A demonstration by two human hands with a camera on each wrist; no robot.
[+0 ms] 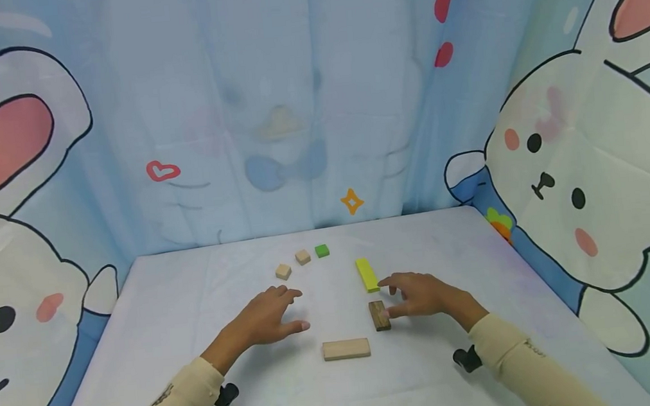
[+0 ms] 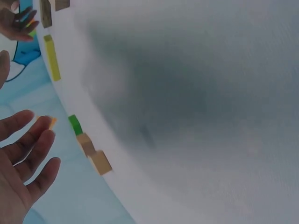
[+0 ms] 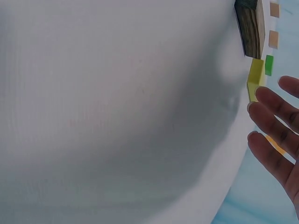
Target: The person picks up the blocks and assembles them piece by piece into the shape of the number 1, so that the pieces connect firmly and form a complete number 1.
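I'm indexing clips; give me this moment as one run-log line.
left hand: empty, over white table | right hand: near yellow rectangular block and dark-brown rectangular wooden block | pale rectangular wooden block: flat, untouched

Lighting the white tablecloth (image 1: 284, 397) brightly in the head view, casting broad, soft-edged shadows in both dimmer wrist views.

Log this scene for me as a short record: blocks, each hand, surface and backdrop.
Block count: six
Far group: two plain wooden cubes and a green block
Right side: yellow block, with dark brown block nearer the person
Nearest block: long pale wooden block, lying crosswise
Left hand: holds nothing; nearest the cubes
Right hand: holds nothing; beside the yellow and brown blocks, contact unclear
Surface: white tablecloth
Backdrop: blue rabbit-print curtain
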